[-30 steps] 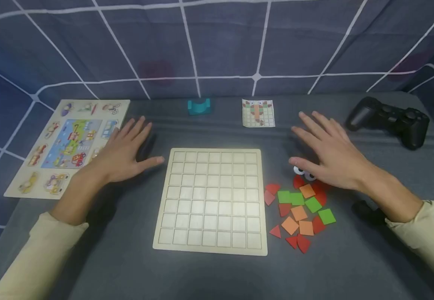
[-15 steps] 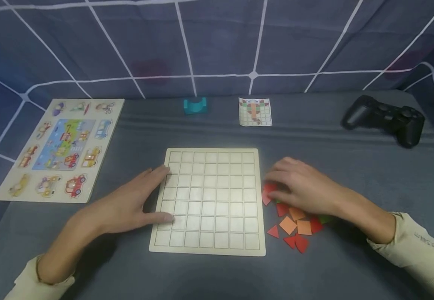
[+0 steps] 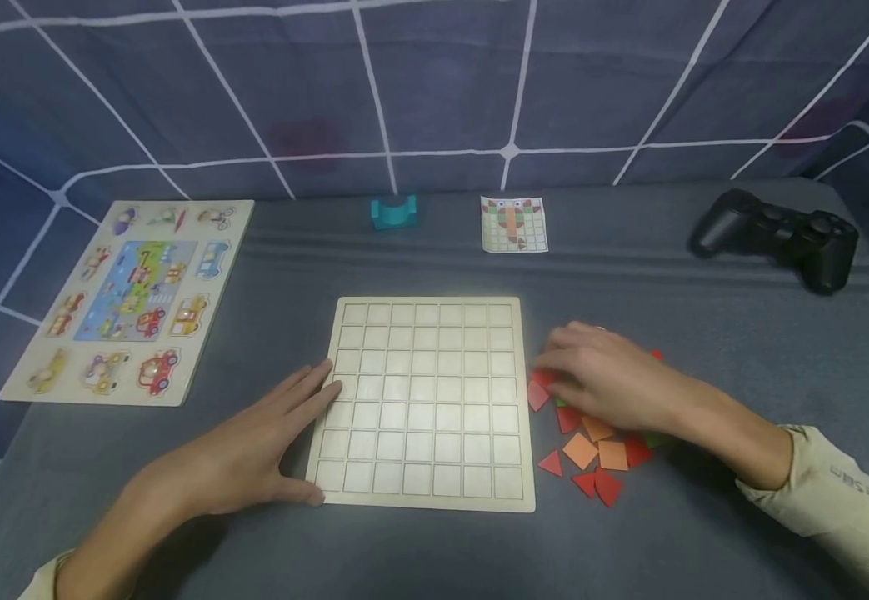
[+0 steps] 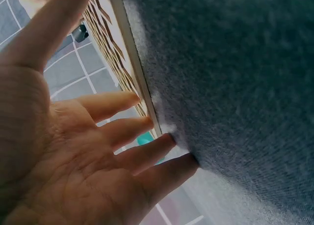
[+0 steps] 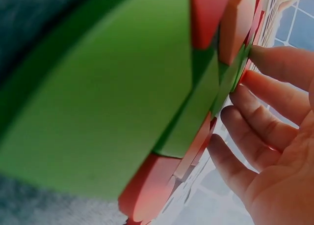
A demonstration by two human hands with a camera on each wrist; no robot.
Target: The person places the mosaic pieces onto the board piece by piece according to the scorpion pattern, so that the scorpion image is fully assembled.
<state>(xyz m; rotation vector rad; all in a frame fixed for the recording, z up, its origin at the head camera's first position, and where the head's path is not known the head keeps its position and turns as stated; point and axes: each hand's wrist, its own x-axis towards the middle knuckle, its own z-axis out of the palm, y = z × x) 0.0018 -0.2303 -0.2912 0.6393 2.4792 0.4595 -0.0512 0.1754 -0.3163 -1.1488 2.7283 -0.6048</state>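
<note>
From afar, I saw the left hand (image 3: 250, 450), fingers spread, touching the left edge of the gridded board (image 3: 422, 404) on the tabletop (image 3: 277, 558). The right hand (image 3: 610, 379) arched over red, orange and green pieces (image 3: 581, 451) just beside the board's right edge; I couldn't tell whether it pinched one. Crowded together, I judged, they might scatter if nudged. Beyond lay a pattern card (image 3: 514, 225).

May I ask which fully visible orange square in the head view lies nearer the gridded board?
The left orange square, turned cornerwise; the straighter right orange square lies farther from the board.
</note>
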